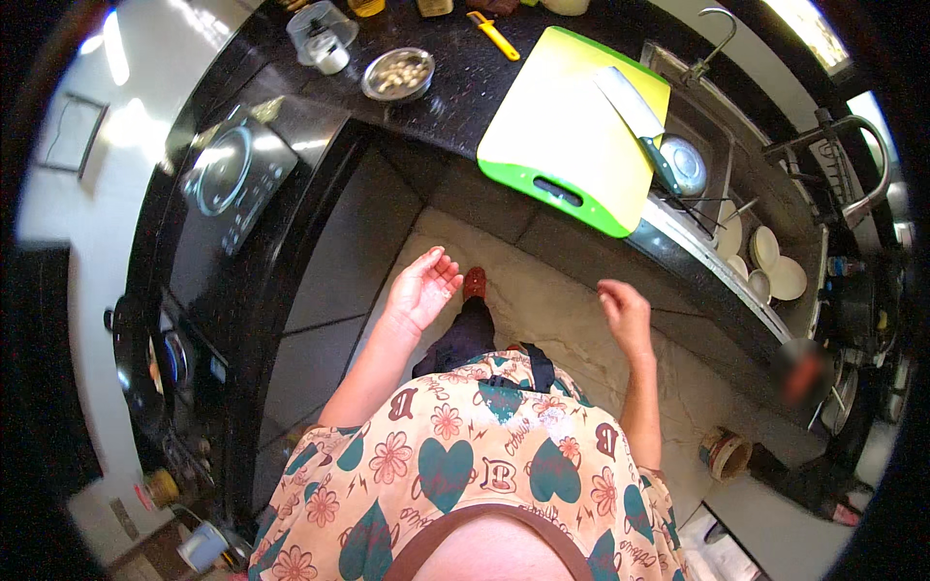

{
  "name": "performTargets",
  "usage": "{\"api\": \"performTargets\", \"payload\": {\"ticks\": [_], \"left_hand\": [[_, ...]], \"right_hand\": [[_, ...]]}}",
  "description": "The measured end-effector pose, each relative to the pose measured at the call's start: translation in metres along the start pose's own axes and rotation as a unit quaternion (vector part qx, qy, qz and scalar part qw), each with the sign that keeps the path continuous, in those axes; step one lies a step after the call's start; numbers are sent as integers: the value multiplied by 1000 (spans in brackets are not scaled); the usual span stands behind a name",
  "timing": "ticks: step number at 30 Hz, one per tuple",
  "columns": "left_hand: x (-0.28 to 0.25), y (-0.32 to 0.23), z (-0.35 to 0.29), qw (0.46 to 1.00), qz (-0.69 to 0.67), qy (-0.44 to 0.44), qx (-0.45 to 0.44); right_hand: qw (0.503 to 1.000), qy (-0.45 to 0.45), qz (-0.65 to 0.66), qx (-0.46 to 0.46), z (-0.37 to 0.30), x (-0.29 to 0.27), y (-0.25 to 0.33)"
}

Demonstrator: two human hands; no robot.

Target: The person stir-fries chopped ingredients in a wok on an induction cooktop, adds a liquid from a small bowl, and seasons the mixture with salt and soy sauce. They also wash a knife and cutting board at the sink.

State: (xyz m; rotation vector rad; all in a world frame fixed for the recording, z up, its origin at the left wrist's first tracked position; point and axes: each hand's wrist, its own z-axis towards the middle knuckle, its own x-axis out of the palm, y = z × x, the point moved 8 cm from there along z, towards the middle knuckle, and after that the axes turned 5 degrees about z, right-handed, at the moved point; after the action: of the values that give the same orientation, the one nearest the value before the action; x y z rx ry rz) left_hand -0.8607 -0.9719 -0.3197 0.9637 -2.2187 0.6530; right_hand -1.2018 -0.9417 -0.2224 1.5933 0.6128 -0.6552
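My left hand [422, 290] hangs in the air before my body, palm turned up, fingers loosely bent and nothing in it. To the right, my right hand [628, 318] is also raised and empty, its thumb and fingers slightly curled and apart. Neither hand touches anything. Ahead of them a yellow cutting board [552, 126] with a green rim and a handle slot lies on the dark counter, reaching the sink's edge. A cleaver [632, 107] with a dark handle rests on its right side. Left of the board stands a metal bowl [398, 76] of small pale pieces, perhaps garlic cloves.
A yellow-handled peeler or knife [496, 37] lies behind the board. Jars and a clear container [322, 37] stand at the back left. An induction cooktop [237, 169] is on the left counter. At right, the sink [705, 116] has a faucet, a metal bowl and stacked plates [765, 248].
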Motion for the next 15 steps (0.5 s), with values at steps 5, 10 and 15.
{"api": "performTargets", "payload": {"ticks": [5,10,15], "left_hand": [[29,-19,72,997,70,9,-29],[69,-7,113,980,158,49,-108],[108,20,119,968,165,92,-168]], "right_hand": [[964,-169,-203,-36,105,-75,40],[926,-197,-316,-64,201,-84,46],[913,-147,-381,14,233,-77,7]]}}
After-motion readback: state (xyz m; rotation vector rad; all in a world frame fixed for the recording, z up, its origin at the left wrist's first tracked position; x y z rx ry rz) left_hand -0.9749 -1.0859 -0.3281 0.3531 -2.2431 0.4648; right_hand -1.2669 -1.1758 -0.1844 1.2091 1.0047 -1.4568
